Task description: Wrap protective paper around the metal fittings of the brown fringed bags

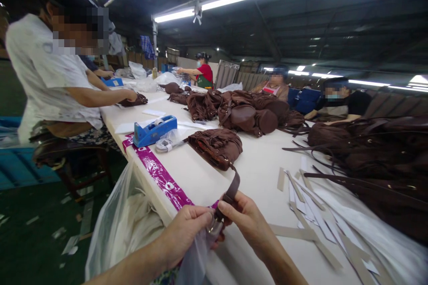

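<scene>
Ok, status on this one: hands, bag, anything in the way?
Left hand and right hand pinching strap by metal buckle. Brown bag lying on table, strap running to hands. Nothing lying across the strap.

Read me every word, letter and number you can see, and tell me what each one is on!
Nothing reads clearly.
Purple tape along the table: white marks, too blurred and shiny to read.
White shirt: a faint mark near the shoulder, too blurred to read.
</scene>
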`<state>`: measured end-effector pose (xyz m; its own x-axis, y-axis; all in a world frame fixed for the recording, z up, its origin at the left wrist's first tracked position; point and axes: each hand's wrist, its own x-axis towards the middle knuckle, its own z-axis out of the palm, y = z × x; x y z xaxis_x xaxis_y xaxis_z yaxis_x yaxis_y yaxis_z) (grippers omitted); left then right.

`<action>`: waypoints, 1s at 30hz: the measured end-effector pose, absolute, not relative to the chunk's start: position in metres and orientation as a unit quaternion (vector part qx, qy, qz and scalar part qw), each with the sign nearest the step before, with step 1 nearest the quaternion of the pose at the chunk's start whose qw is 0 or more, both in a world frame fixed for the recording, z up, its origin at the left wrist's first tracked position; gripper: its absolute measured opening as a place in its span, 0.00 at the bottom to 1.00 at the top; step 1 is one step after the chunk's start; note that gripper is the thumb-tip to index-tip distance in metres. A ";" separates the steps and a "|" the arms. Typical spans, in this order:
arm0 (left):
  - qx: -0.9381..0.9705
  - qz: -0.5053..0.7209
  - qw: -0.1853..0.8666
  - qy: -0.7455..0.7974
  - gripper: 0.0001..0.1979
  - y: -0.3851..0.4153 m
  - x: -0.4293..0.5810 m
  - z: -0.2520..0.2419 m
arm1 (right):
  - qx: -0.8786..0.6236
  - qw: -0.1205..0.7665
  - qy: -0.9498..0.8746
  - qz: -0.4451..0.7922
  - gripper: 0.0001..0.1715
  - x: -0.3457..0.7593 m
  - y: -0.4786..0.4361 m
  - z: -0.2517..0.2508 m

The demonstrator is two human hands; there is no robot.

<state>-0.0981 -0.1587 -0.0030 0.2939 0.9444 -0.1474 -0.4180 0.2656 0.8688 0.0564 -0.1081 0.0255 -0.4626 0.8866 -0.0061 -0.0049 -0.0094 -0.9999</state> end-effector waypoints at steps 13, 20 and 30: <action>0.347 0.517 0.687 0.374 0.19 -0.162 -0.092 -0.007 | -0.397 0.367 -0.574 0.615 0.23 0.055 -0.105 0.015; 0.409 0.529 0.657 0.347 0.19 -0.159 -0.096 -0.015 | -0.402 0.365 -0.565 0.621 0.25 0.053 -0.106 0.014; 0.373 0.463 0.677 0.434 0.22 -0.163 -0.101 -0.011 | -0.430 0.348 -0.545 0.630 0.27 0.054 -0.107 0.014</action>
<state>-0.1010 -0.1629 -0.0114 0.1947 0.9506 -0.2417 -0.3043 0.2928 0.9064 0.0536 -0.1070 0.0145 -0.3884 0.9071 -0.1620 0.0294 -0.1635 -0.9861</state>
